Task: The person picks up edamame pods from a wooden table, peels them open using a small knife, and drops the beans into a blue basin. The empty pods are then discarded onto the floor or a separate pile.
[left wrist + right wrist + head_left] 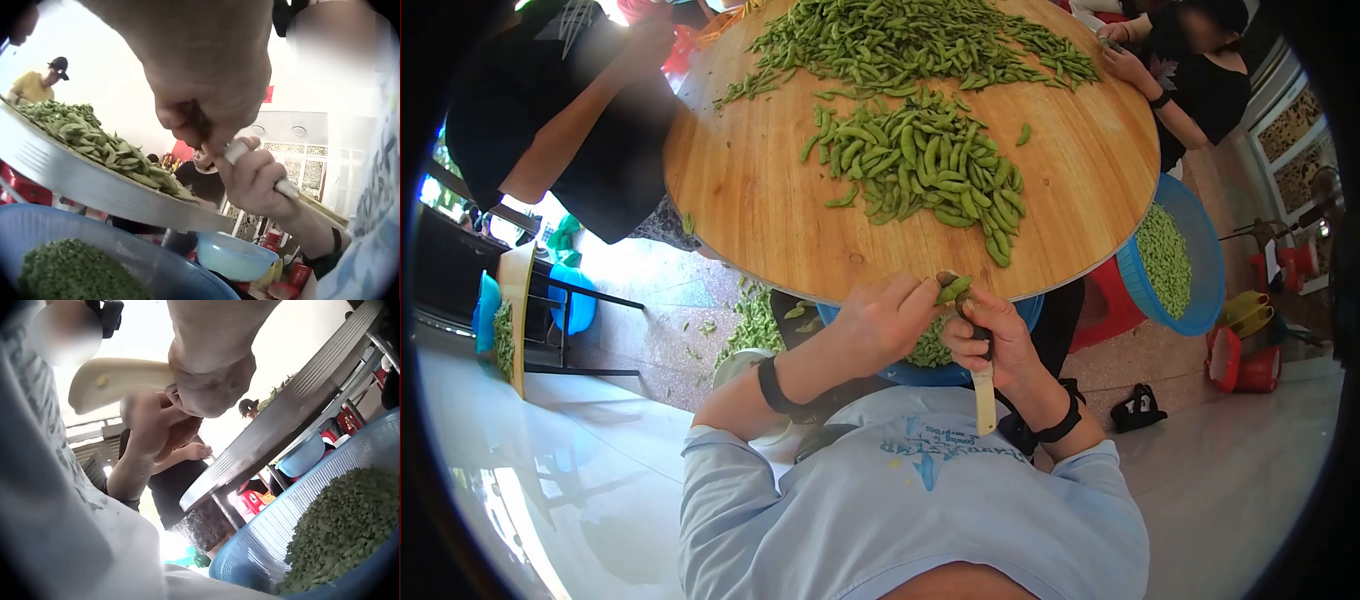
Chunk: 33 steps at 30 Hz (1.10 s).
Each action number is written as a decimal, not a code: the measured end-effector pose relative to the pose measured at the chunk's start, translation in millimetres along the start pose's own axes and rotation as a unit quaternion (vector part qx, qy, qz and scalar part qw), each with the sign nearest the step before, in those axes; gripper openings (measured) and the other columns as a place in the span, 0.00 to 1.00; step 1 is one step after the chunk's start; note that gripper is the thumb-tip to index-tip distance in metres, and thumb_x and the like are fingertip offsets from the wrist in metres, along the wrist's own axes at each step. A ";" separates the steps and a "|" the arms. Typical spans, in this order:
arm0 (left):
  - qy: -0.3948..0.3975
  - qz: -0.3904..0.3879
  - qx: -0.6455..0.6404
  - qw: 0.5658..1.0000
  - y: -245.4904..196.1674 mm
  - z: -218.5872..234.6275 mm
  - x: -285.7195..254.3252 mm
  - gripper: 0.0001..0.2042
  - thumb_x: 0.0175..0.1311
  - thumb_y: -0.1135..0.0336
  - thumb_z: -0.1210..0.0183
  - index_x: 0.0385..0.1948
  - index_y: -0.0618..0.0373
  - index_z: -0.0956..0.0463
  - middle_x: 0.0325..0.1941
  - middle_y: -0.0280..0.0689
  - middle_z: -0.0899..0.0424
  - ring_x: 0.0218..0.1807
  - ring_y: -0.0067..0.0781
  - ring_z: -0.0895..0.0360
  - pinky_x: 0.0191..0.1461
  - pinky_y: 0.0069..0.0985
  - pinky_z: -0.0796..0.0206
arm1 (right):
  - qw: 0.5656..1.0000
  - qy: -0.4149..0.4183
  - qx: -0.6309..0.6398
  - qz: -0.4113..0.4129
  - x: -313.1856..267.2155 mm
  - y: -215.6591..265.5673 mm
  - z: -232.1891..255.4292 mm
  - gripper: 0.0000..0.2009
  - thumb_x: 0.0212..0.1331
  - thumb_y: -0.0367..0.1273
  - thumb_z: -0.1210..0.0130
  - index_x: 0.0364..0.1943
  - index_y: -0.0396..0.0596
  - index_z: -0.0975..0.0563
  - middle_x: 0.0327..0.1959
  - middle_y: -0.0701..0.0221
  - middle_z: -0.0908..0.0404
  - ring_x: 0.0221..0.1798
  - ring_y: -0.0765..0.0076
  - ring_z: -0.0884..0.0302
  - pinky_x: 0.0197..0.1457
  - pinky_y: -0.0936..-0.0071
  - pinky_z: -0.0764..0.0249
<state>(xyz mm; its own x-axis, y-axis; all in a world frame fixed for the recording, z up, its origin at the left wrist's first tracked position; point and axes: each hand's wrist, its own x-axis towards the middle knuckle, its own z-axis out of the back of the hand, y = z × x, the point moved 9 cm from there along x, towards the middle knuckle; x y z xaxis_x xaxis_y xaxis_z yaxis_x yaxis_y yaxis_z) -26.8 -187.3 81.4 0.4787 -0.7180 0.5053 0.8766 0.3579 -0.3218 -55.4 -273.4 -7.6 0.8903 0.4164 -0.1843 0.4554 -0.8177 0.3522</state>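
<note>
Just off the near table edge, my left hand (885,320) pinches a green soybean pod (953,290) by its end. My right hand (1008,345) meets it at the pod's other end and grips a tool with a flat cream part (984,402) pointing back toward my shirt and a dark part in the fingers. The cream part has a rounded end in the right wrist view; I cannot tell the tool's kind. Below the hands stands a blue basket (250,550) of shelled beans (350,531). A pile of soybean pods (930,165) lies on the table before me.
The round wooden table (750,200) carries a larger pod heap (880,40) farther back. People sit at left and right. A blue basin (1203,255) of beans stands at the right, beside a red stool (1103,310). Pods (752,325) lie at lower left.
</note>
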 end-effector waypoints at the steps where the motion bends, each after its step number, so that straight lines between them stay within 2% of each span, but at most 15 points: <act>1: 0.001 0.000 0.001 1.000 -2.5 -0.9 -2.1 0.12 0.54 0.74 0.39 0.40 0.60 0.27 0.28 0.41 0.29 0.24 0.40 0.25 0.26 0.30 0.33 | 1.000 0.000 0.001 0.000 0.0 -2.1 -0.3 0.12 0.67 0.29 0.56 0.51 0.44 0.29 0.26 0.70 0.31 0.19 0.82 0.42 0.16 0.87 0.43; 4: -0.043 0.034 -0.033 0.998 0.6 1.5 -2.3 0.11 0.55 0.74 0.40 0.40 0.60 0.26 0.27 0.41 0.26 0.25 0.40 0.24 0.25 0.29 0.33 | 0.999 -0.003 -0.023 0.022 0.4 -3.4 -2.2 0.12 0.67 0.29 0.55 0.52 0.45 0.29 0.26 0.70 0.31 0.19 0.81 0.41 0.16 0.87 0.42; 7: -0.069 0.106 -0.196 0.972 16.7 -1.0 -4.3 0.08 0.60 0.71 0.42 0.39 0.61 0.24 0.25 0.39 0.24 0.23 0.31 0.25 0.24 0.24 0.35 | 0.999 -0.008 -0.018 0.045 0.9 -1.8 -4.1 0.12 0.67 0.28 0.54 0.52 0.44 0.28 0.26 0.70 0.30 0.19 0.81 0.41 0.16 0.86 0.42; 9: -0.020 0.327 -0.428 0.843 44.5 -35.9 -23.8 0.08 0.65 0.69 0.45 0.38 0.64 0.24 0.24 0.36 0.24 0.23 0.20 0.28 0.26 0.19 0.37 | 0.996 -0.028 -0.052 0.060 -0.1 2.6 -0.2 0.12 0.66 0.29 0.54 0.51 0.43 0.28 0.26 0.69 0.29 0.19 0.81 0.40 0.17 0.86 0.41; 10: -0.022 0.327 -0.428 0.842 45.0 -38.6 -24.1 0.08 0.65 0.69 0.45 0.38 0.64 0.24 0.24 0.36 0.24 0.23 0.20 0.28 0.26 0.19 0.37 | 0.996 -0.028 -0.053 0.059 -0.4 3.5 1.1 0.12 0.66 0.29 0.54 0.51 0.43 0.28 0.26 0.69 0.29 0.19 0.81 0.40 0.17 0.86 0.41; 12: -0.026 0.372 -0.531 0.761 48.8 -52.0 -30.5 0.10 0.68 0.67 0.48 0.43 0.64 0.24 0.24 0.27 0.23 0.22 0.13 0.31 0.24 0.14 0.41 | 0.988 -0.038 -0.121 0.087 -0.3 10.5 6.7 0.12 0.66 0.28 0.54 0.52 0.41 0.28 0.28 0.68 0.27 0.20 0.81 0.38 0.17 0.85 0.40; 13: -0.026 0.372 -0.531 0.761 49.3 -50.8 -29.9 0.10 0.68 0.67 0.48 0.43 0.64 0.24 0.24 0.27 0.23 0.22 0.13 0.31 0.24 0.14 0.41 | 0.988 -0.037 -0.121 0.087 0.1 10.7 10.0 0.12 0.66 0.28 0.54 0.52 0.41 0.28 0.28 0.68 0.27 0.20 0.81 0.38 0.17 0.85 0.40; 15: 0.036 0.410 -0.565 0.715 45.2 -63.2 -33.9 0.10 0.69 0.68 0.49 0.43 0.65 0.25 0.25 0.29 0.23 0.22 0.14 0.30 0.24 0.16 0.39 | 0.941 -0.077 -0.295 0.148 -3.3 23.8 14.6 0.15 0.64 0.28 0.51 0.54 0.39 0.29 0.29 0.70 0.26 0.21 0.82 0.35 0.19 0.85 0.40; 16: 0.037 0.410 -0.565 0.715 43.6 -65.1 -35.2 0.10 0.69 0.68 0.49 0.43 0.65 0.25 0.25 0.29 0.23 0.22 0.14 0.30 0.24 0.16 0.39 | 0.941 -0.078 -0.294 0.148 -3.7 22.7 14.0 0.15 0.64 0.28 0.51 0.54 0.39 0.29 0.29 0.70 0.26 0.21 0.82 0.35 0.19 0.85 0.40; 18: 0.020 0.264 -0.335 0.904 30.4 -42.0 -20.4 0.08 0.68 0.71 0.51 0.42 0.67 0.27 0.25 0.35 0.24 0.23 0.22 0.28 0.26 0.21 0.37 | 0.853 -0.161 -0.456 0.199 -9.2 33.3 11.8 0.20 0.60 0.27 0.45 0.56 0.36 0.31 0.30 0.74 0.26 0.24 0.82 0.33 0.24 0.84 0.36; 19: 0.019 0.264 -0.334 0.905 27.5 -42.0 -19.5 0.08 0.68 0.71 0.51 0.42 0.67 0.27 0.25 0.35 0.24 0.23 0.22 0.28 0.26 0.21 0.37 | 0.853 -0.160 -0.456 0.200 -6.6 32.4 12.2 0.20 0.60 0.27 0.45 0.56 0.36 0.31 0.30 0.74 0.26 0.24 0.82 0.33 0.24 0.84 0.36; 21: 0.001 0.207 -0.267 0.941 15.0 -31.3 -11.9 0.07 0.66 0.75 0.52 0.40 0.67 0.29 0.26 0.42 0.25 0.26 0.35 0.25 0.30 0.28 0.34 | 0.730 -0.170 -0.571 0.333 -14.1 49.5 -5.7 0.24 0.55 0.25 0.39 0.57 0.35 0.32 0.29 0.75 0.27 0.27 0.82 0.32 0.29 0.83 0.33; 25: -0.005 0.181 -0.257 0.949 9.1 -33.1 -14.1 0.07 0.63 0.77 0.50 0.40 0.66 0.29 0.28 0.46 0.26 0.29 0.46 0.25 0.31 0.32 0.34 | 0.677 -0.159 -0.637 0.333 -17.5 54.5 -17.6 0.24 0.52 0.23 0.40 0.55 0.35 0.31 0.31 0.71 0.26 0.28 0.77 0.31 0.32 0.79 0.31; 27: -0.031 0.170 -0.262 0.949 5.2 -30.6 -15.9 0.07 0.62 0.77 0.49 0.40 0.66 0.29 0.28 0.47 0.25 0.30 0.47 0.25 0.32 0.33 0.34 | 0.551 -0.105 -0.713 0.421 -25.6 51.4 -40.1 0.22 0.49 0.22 0.40 0.51 0.36 0.30 0.32 0.65 0.28 0.27 0.70 0.30 0.31 0.76 0.31; 33: -0.022 0.153 -0.230 0.961 -6.9 -31.2 -16.7 0.07 0.61 0.78 0.49 0.40 0.67 0.28 0.29 0.47 0.25 0.30 0.49 0.25 0.32 0.33 0.33 | 0.579 -0.116 -0.714 0.377 -21.9 49.5 -32.3 0.16 0.47 0.18 0.45 0.44 0.35 0.29 0.30 0.61 0.32 0.27 0.61 0.30 0.29 0.71 0.32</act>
<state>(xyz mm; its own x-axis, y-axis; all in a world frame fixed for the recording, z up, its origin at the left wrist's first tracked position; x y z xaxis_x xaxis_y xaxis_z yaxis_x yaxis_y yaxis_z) -42.4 -196.5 50.2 0.7213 -0.5917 0.3602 0.5839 0.2396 -0.7757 -52.3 -310.1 43.5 0.8888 -0.0438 0.4562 -0.3763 0.4985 0.7809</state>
